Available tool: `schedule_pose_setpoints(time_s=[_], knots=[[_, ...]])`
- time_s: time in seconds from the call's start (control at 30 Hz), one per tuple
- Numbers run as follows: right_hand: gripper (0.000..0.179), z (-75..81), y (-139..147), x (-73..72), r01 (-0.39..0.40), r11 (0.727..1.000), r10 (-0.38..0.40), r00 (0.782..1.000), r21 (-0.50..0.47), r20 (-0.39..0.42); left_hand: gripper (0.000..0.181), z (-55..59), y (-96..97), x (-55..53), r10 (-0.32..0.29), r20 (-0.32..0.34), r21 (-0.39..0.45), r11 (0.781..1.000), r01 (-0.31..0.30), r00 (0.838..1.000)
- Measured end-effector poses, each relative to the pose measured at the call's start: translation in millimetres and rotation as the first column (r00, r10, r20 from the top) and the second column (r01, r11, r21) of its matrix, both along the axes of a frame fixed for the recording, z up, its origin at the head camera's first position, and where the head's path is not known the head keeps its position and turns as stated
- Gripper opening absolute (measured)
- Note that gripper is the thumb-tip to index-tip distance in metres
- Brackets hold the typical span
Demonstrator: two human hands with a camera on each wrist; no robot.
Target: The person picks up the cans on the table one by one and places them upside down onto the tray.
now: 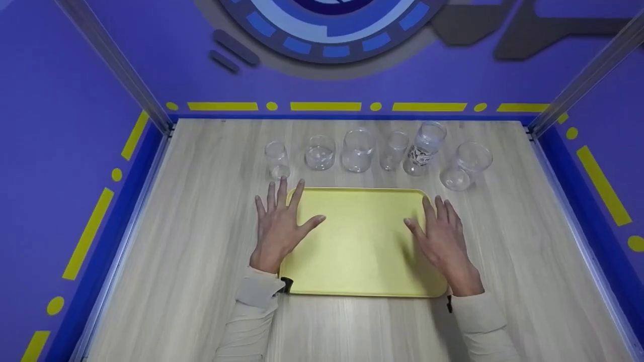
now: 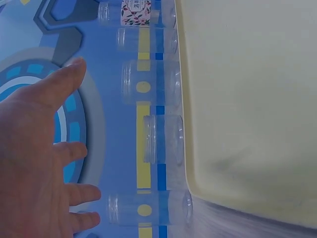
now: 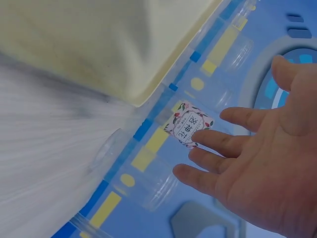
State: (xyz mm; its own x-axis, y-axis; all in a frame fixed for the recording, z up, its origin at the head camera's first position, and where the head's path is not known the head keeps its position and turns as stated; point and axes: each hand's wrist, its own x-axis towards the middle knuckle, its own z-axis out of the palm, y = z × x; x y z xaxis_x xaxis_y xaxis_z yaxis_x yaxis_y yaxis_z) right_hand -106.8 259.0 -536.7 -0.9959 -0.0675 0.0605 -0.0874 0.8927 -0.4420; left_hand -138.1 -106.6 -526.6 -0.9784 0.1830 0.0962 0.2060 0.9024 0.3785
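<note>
A yellow tray (image 1: 362, 241) lies flat on the table. Over its left edge my left hand (image 1: 279, 226) is held with fingers spread, holding nothing. My right hand (image 1: 443, 236) hovers by the tray's right edge, its fingers straight and apart. Behind the tray stands a row of clear glass jars and cups. A slim one (image 1: 277, 160) is nearest the left fingertips, followed by a short one (image 1: 320, 153) and a wider one (image 1: 358, 151). Further right are a narrow one (image 1: 394, 151), a tall jar with a floral label (image 1: 425, 148) and a wide one (image 1: 466, 166).
The wood-grain table (image 1: 201, 241) is enclosed at the back and sides by blue printed panels (image 1: 322, 90) with yellow dashes. Metal posts (image 1: 118, 63) rise at the back corners. Each sleeve, like the left sleeve (image 1: 251, 311), ends at a wrist strap.
</note>
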Motion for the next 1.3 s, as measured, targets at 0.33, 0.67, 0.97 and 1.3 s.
schedule_pose_setpoints(time_s=[0.33,0.67,0.97,1.3], knots=[[0.075,-6.4,12.4,-2.2,0.006,0.997,-0.003,0.999,0.073,-0.033,0.098,1.5,-4.2,-3.8,0.012,-0.029,-0.021,1.000,-0.012,1.000],[0.059,-22.1,23.5,-4.5,0.020,0.991,-0.032,0.995,0.131,0.093,0.094,4.8,-11.5,-9.7,0.036,-0.050,0.003,0.999,-0.035,0.998],[0.029,-37.8,32.0,-4.0,0.030,0.986,-0.046,0.995,0.166,0.090,0.095,10.0,-15.8,-19.9,0.044,-0.069,-0.030,0.998,-0.046,0.997],[0.022,-40.3,34.5,-5.1,0.010,0.982,-0.025,0.997,0.188,0.079,0.095,15.0,-18.3,-27.1,0.046,-0.059,-0.037,0.998,-0.048,0.997]])
